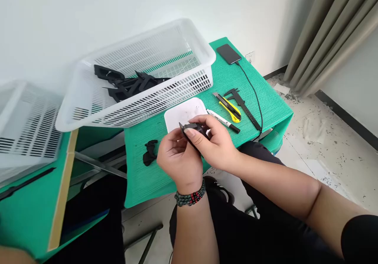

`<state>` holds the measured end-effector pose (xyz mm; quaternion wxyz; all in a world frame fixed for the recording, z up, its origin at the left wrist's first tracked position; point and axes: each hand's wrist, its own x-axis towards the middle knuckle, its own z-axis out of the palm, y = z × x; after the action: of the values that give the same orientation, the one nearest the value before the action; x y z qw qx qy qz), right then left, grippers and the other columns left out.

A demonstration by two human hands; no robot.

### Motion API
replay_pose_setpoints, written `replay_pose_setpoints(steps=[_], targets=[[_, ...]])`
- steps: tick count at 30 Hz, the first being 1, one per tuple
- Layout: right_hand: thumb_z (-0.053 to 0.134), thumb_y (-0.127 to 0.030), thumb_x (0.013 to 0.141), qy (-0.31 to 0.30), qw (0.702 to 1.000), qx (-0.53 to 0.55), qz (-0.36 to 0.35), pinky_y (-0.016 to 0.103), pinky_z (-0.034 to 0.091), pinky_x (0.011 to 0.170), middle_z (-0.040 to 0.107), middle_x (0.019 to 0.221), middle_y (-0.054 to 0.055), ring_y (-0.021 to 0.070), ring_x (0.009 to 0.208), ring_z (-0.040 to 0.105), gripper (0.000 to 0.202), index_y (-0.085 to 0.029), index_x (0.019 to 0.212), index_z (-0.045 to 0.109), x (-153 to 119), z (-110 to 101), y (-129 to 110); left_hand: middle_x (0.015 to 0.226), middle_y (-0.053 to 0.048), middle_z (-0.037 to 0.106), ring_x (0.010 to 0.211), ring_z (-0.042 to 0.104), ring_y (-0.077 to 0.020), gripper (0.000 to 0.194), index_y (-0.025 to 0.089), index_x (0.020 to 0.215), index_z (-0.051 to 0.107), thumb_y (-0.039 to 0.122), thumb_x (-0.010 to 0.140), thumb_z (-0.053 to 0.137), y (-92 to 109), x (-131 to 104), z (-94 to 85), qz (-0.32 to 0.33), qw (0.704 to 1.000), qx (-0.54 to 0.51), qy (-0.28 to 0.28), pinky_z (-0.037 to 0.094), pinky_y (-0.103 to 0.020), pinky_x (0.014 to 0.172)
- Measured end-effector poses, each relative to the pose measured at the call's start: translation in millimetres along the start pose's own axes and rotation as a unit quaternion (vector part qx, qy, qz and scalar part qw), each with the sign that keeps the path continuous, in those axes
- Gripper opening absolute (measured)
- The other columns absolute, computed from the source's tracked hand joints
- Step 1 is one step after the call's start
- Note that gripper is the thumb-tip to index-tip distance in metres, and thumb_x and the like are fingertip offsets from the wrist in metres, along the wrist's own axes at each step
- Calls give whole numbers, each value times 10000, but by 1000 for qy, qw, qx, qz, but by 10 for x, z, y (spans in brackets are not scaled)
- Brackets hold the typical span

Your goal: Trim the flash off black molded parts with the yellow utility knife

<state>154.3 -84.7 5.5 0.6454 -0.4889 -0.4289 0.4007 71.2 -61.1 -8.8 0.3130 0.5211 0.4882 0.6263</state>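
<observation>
Both of my hands are closed around a black moulded part [198, 127] above the front of the green-covered table. My left hand [183, 157], with a beaded bracelet at its wrist, grips the part from the left and below; its fingers are curled. From the right, my right hand [217, 140] holds it, thumb pressed on top. Fingers hide much of the part. Just behind the hands lies a white tray [184, 112] with small dark specks. A crumpled black thing [150, 153] rests left of my left hand.
A white basket [153, 114] with several black parts [132, 83] stands behind. To the right lie a marker [224, 121], yellow utility knife [228, 107], caliper [243, 108] and phone [228, 54] with a cable. At lower left, part of another person [14, 256] shows beside a second table.
</observation>
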Motion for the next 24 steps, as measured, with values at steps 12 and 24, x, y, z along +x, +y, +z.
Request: replay_pose_setpoints(steps=[12,24], targets=[[394,-493,1047,-13,997,-28,-76,391,463,1032,629,1177,67,228,1139,591,323,-262,1137,601,49,-179,-19,1198,-89,749,1141,713,-278,549,243,1177,743,534,732,880,26,26,-91,-69,961,-169,-206,611,-374,964],[564,-277,977,-142,801,-580,49,508,479,1004,619,1356,176,378,1240,540,312,-171,1251,670,330,-342,117,1084,-105,786,785,726,-205,513,229,1081,760,654,795,745,-11,212,-243,-249,907,-313,-132,609,-301,632]])
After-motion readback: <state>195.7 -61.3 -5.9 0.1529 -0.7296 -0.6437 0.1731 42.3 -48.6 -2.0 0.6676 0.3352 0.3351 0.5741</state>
